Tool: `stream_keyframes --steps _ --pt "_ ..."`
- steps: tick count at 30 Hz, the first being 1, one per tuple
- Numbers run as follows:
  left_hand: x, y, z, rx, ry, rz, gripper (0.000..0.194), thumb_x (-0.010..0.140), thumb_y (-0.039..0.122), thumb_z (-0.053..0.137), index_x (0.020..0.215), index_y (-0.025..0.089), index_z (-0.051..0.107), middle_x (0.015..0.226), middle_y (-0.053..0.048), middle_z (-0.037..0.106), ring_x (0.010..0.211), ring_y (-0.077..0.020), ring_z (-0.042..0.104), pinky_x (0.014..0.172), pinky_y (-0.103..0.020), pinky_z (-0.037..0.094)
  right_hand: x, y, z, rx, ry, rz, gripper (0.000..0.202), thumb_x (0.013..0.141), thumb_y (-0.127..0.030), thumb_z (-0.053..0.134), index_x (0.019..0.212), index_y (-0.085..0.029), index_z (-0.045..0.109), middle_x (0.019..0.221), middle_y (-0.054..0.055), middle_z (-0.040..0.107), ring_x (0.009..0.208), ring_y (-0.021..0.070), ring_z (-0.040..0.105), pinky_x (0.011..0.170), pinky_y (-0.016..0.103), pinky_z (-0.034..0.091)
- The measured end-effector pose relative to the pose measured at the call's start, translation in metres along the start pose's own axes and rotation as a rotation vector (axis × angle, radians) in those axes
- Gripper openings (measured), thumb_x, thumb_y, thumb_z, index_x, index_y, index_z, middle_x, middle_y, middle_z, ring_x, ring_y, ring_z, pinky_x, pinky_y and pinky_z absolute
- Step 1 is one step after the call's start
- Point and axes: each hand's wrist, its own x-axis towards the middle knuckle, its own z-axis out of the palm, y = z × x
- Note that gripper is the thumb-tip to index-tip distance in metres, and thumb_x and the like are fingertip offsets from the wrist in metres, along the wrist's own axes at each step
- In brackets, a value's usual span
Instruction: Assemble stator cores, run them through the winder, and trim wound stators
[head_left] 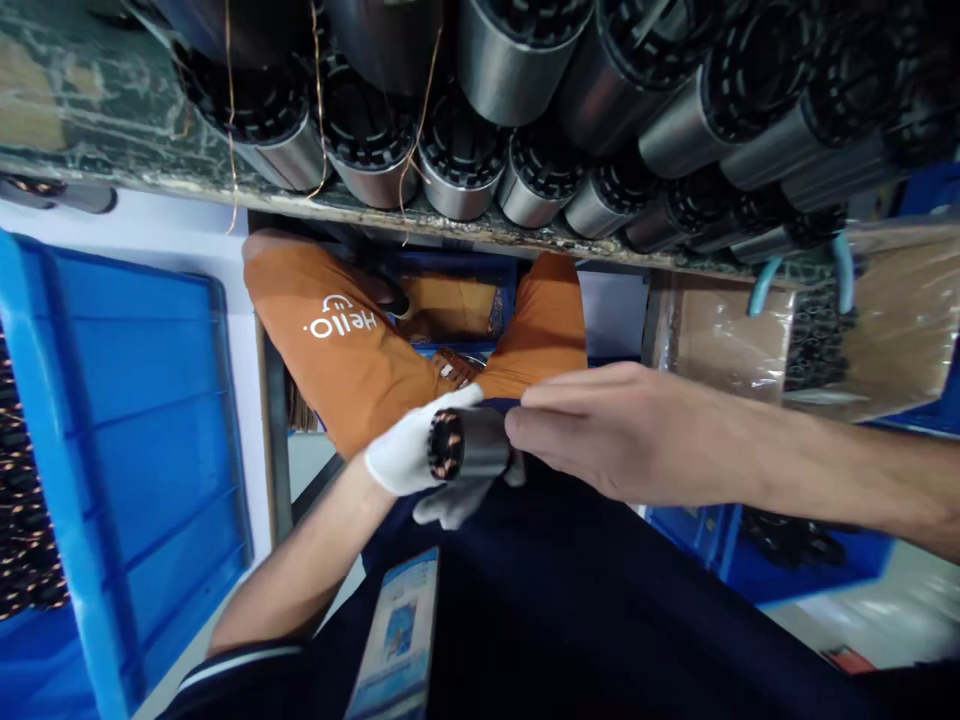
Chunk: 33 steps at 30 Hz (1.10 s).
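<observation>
My left hand (405, 450), in a white glove, is wrapped round a motor stator (484, 443), a short steel cylinder with a black slotted end and copper windings. The stator lies sideways over my lap, its winding end facing left. My bare right hand (592, 430) reaches in from the right with fingers pressed together. Its fingertips are at the stator's right end, which they partly cover. Whatever may be between those fingers is hidden.
Several upright stators (461, 160) stand along the edge of the workbench (150, 150), some with loose copper wires. Blue pliers handles (844, 275) hang over the edge. A blue crate (150, 400) stands left; a plastic-lined carton (900, 320) of dark parts is right.
</observation>
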Motion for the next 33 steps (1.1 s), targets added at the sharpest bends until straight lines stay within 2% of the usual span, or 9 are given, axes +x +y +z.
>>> stream_keyframes --steps 4,8,11,15,18,22,25,27,33 --pt "-0.021 -0.018 0.006 -0.096 -0.002 0.045 0.089 0.114 0.085 0.025 0.065 0.024 0.067 0.04 -0.003 0.051 0.036 -0.0218 0.059 0.049 -0.039 0.06 -0.015 0.033 0.026 0.71 0.008 0.312 0.038 0.115 -0.046 0.07 0.09 -0.024 0.052 0.07 -0.01 0.036 0.059 0.0097 0.027 0.054 0.025 0.023" --pt "-0.019 -0.01 0.003 0.272 0.201 0.327 0.055 0.077 0.074 0.097 0.099 0.027 0.08 0.103 -0.01 0.087 0.109 -0.0389 0.086 0.108 -0.061 0.067 -0.018 0.04 0.04 1.221 0.011 0.503 0.054 0.105 -0.066 0.082 0.093 -0.025 0.051 0.074 -0.012 0.032 0.059 0.0081 0.015 0.047 0.022 0.016" --pt "-0.002 0.009 0.008 0.388 0.132 0.366 0.044 0.076 0.043 0.096 0.114 0.029 0.079 0.12 -0.009 0.087 0.12 -0.0389 0.084 0.118 -0.063 0.062 -0.012 0.026 0.023 0.748 0.008 0.221 0.038 0.115 -0.051 0.073 0.092 -0.024 0.058 0.073 -0.009 0.041 0.056 0.0092 0.024 0.049 0.027 0.024" --pt "0.002 0.03 0.017 -0.033 -0.319 -0.012 0.017 0.096 0.029 0.068 0.112 0.024 0.073 0.097 -0.006 0.083 0.083 -0.0262 0.082 0.074 -0.039 0.069 -0.012 0.01 -0.019 -0.034 0.116 -0.116 0.037 0.108 -0.024 0.079 0.075 -0.026 0.061 0.067 -0.006 0.037 0.062 0.0145 0.025 0.059 0.037 0.022" --pt "-0.005 0.038 0.019 0.271 -0.106 0.194 0.029 0.093 0.021 0.076 0.122 0.024 0.071 0.111 -0.007 0.084 0.096 -0.0268 0.084 0.084 -0.039 0.069 -0.021 0.006 -0.042 -0.226 0.137 -0.135 0.016 0.103 -0.029 0.087 0.092 -0.028 0.076 0.082 -0.003 0.06 0.074 0.0162 0.05 0.066 0.034 0.036" --pt "-0.001 0.054 0.016 0.707 0.119 0.648 0.018 0.095 0.019 0.075 0.111 0.026 0.074 0.11 -0.008 0.085 0.104 -0.03 0.084 0.093 -0.044 0.067 -0.029 0.017 -0.041 0.294 -0.144 0.237 0.043 0.093 -0.05 0.1 0.119 -0.025 0.078 0.118 0.004 0.08 0.1 0.0213 0.076 0.082 0.031 0.06" --pt "0.007 0.068 0.016 0.737 0.108 0.703 0.007 0.092 0.02 0.068 0.091 0.027 0.066 0.074 -0.001 0.074 0.062 -0.0226 0.068 0.071 -0.04 0.061 -0.026 0.033 -0.016 0.887 -0.421 0.43 0.032 0.108 -0.05 0.081 0.098 -0.022 0.068 0.092 0.0 0.078 0.076 0.0145 0.072 0.073 0.027 0.059" --pt "0.008 0.069 0.016 0.766 0.075 0.715 0.005 0.09 0.022 0.068 0.09 0.026 0.065 0.074 -0.001 0.074 0.057 -0.0214 0.064 0.071 -0.041 0.061 -0.024 0.04 0.002 0.919 -0.353 0.363 0.036 0.109 -0.047 0.078 0.091 -0.023 0.06 0.078 -0.005 0.066 0.064 0.0108 0.06 0.064 0.023 0.049" --pt "0.0 0.039 0.012 0.248 -0.271 0.062 0.011 0.103 0.035 0.066 0.106 0.024 0.069 0.082 -0.002 0.08 0.066 -0.0222 0.076 0.065 -0.035 0.062 -0.012 0.031 -0.003 0.219 0.019 -0.072 0.035 0.11 -0.017 0.063 0.077 -0.024 0.054 0.074 -0.005 0.047 0.071 0.0162 0.041 0.075 0.032 0.04"
